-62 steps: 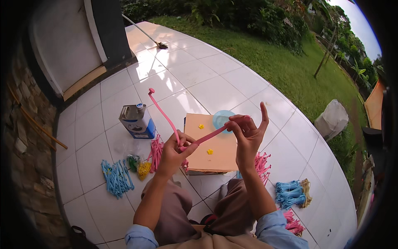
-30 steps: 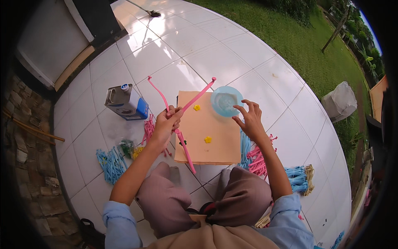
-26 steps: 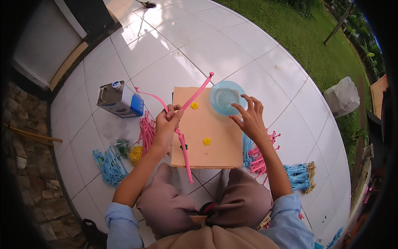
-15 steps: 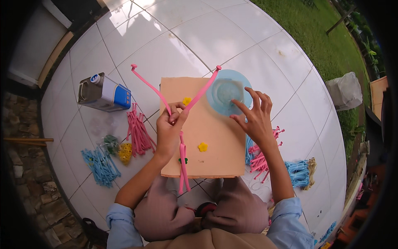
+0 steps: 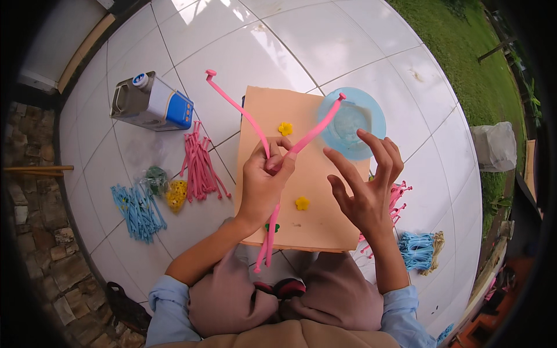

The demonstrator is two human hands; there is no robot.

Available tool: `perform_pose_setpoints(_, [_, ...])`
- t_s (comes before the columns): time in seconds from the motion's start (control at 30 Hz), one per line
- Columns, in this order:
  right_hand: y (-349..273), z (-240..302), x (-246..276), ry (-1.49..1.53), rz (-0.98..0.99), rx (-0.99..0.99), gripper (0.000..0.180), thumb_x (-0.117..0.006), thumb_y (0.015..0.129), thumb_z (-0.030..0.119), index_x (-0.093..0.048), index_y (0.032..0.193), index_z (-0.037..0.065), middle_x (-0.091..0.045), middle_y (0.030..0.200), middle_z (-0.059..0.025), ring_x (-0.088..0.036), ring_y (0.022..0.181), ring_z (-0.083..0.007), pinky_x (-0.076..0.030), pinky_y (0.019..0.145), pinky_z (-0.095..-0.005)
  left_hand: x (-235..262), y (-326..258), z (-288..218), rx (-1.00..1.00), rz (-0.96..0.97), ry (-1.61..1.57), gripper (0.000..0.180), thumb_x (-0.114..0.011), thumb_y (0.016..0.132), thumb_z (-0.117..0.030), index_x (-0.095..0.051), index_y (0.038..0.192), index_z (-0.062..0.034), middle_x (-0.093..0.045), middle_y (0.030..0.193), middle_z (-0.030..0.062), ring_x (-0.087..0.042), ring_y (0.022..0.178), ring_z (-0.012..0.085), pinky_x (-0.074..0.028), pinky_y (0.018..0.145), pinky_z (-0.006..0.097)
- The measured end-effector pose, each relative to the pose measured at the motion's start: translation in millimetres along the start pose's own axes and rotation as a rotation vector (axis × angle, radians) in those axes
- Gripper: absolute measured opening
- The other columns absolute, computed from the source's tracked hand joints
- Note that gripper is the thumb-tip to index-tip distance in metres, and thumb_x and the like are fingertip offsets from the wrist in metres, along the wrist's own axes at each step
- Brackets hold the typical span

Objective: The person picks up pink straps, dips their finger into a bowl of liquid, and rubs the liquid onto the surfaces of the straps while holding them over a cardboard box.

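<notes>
My left hand [image 5: 264, 182] is closed in a pinch over the board, gripping pink strips [image 5: 314, 134] with knobbed ends. Two ends fan out upward in a V, and more pink lengths hang below the hand past the board's near edge. My right hand [image 5: 366, 194] is above the board's right side, fingers spread and holding nothing. Beyond it sits a round light-blue plate [image 5: 378, 116] with a translucent substance in its middle. On the peach-coloured board [image 5: 325, 235] lie a yellow flower piece [image 5: 285, 129], another yellow flower [image 5: 301, 203] and a partly hidden green one [image 5: 275, 228].
Left on the tiles are a metal can [image 5: 152, 103], a pink strip bundle [image 5: 202, 165], blue strips [image 5: 138, 211], a bag of yellow pieces [image 5: 176, 194] and green pieces [image 5: 155, 178]. At right are more pink strips [image 5: 397, 203] and a blue bundle [image 5: 416, 250].
My right hand has moved away from the plate, with its fingers still spread. The left hand keeps its hold on the pink strips. The whole view has shifted and turned slightly.
</notes>
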State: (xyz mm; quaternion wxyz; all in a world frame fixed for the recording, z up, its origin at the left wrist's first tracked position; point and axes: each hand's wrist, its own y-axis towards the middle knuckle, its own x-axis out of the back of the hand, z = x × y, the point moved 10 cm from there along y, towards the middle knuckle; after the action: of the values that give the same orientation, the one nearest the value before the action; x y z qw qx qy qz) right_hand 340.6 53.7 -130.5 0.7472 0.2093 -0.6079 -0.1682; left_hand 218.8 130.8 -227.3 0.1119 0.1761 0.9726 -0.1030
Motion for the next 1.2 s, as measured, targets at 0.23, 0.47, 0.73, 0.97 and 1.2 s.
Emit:
perform_pose_setpoints(0.23, [7.4,16.8,-12.0,-0.004,-0.010,0.057,0.042,-0.074,0.064,0.025,-0.063,0.105,0.027,-0.041,0.127,-0.0062,-0.036,0.113,-0.0264,-0.030,0.097,-0.0484,-0.2,-2.3,-9.8,-0.081,0.016,0.000,0.029,-0.055,0.085,0.002,-0.032,0.071,-0.0065,-0.047,0.087,0.0022,-0.034,0.061,0.0023,-0.032,0.053,0.018])
perform_pose_setpoints(0.47, [9.6,23.2,-17.9,-0.036,-0.022,0.089,0.043,-0.074,0.063,0.026,-0.063,0.104,0.028,-0.043,0.126,-0.0052,-0.038,0.112,-0.0254,-0.030,0.098,-0.0484,2.7,-2.7,-12.6,-0.116,0.031,0.011,0.028,-0.055,0.086,0.002,-0.034,0.070,-0.0087,-0.049,0.091,0.0007,-0.032,0.059,-0.0002,-0.030,0.050,0.016])
perform_pose_setpoints(0.73, [6.3,7.3,-14.4,0.186,-0.049,-0.038,0.044,-0.070,0.069,0.011,-0.055,0.109,0.016,-0.045,0.121,-0.0114,-0.040,0.109,-0.0285,-0.032,0.095,-0.0477,8.3,-3.4,-13.4,-0.161,0.028,0.039,0.027,-0.054,0.086,0.002,-0.034,0.072,-0.0087,-0.048,0.091,0.0018,-0.036,0.062,0.0005,-0.034,0.051,0.017])
perform_pose_setpoints(0.97, [-35.5,8.5,-46.3,0.827,0.291,-0.318,0.041,-0.061,0.077,-0.003,-0.040,0.111,0.004,-0.051,0.103,-0.0123,-0.053,0.097,-0.0239,-0.045,0.083,-0.0348,29.5,-13.0,-25.6,-0.274,-0.075,0.402,0.016,-0.057,0.080,0.006,-0.043,0.079,-0.0013,-0.043,0.083,0.0057,-0.045,0.063,0.0103,-0.041,0.056,0.023])
perform_pose_setpoints(1.2, [-65.1,24.2,-62.6,0.708,0.347,-0.232,0.048,-0.062,0.074,-0.004,-0.038,0.115,0.002,-0.049,0.103,-0.0132,-0.054,0.099,-0.0265,-0.045,0.085,-0.0352,13.2,-20.2,-14.3,-0.470,-0.031,0.879,0.046,-0.063,0.077,-0.004,-0.043,0.118,-0.0015,-0.051,0.096,0.0104,-0.048,0.091,0.0240,-0.040,0.083,0.035])
